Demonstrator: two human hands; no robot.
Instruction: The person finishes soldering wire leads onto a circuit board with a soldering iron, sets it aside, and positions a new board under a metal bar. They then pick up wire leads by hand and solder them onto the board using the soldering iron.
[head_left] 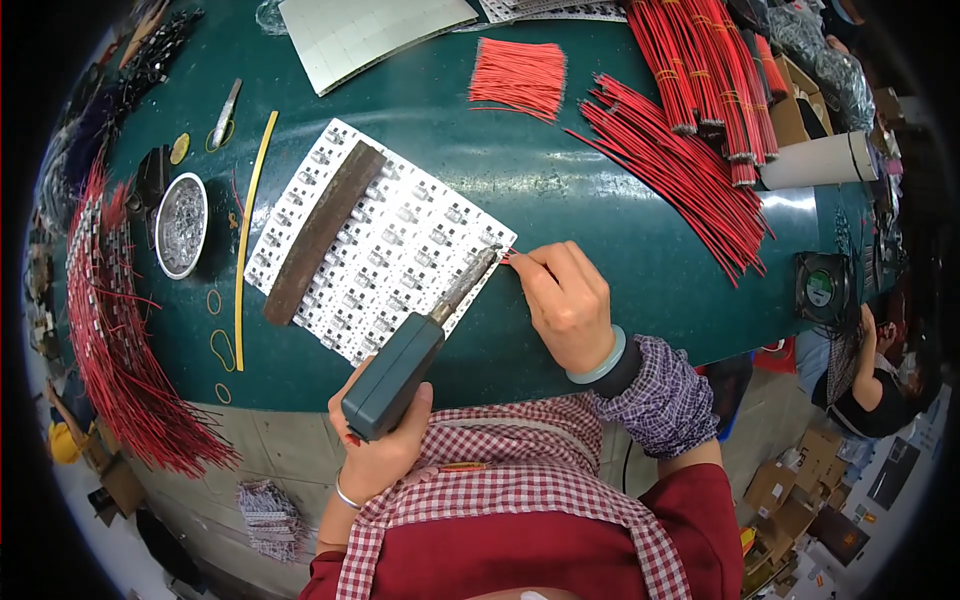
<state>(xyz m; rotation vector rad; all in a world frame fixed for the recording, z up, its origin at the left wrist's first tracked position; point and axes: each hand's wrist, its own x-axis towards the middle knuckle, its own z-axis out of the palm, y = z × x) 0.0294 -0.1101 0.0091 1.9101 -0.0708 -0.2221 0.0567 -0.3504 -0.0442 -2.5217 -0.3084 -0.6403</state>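
My left hand (383,450) is closed around the handle of a dark green soldering gun (396,375). Its long metal tip slants up to the right corner of a white circuit board panel (424,216) covered with rows of small components. At that same corner my right hand (567,305) pinches a short red wire (507,257), its end close to the tip; whether they touch I cannot make out. Across the panel's left part lies a dark brown flat bar (325,235).
Red wires lie in a small stack (517,76), a loose fan (670,180) and tied bundles (700,70). Left stand a white bowl (182,226), a yellow strip (254,240), tweezers (226,113) and a heap of wired pieces (115,310). A small fan (822,287) sits far right, near another person (870,390).
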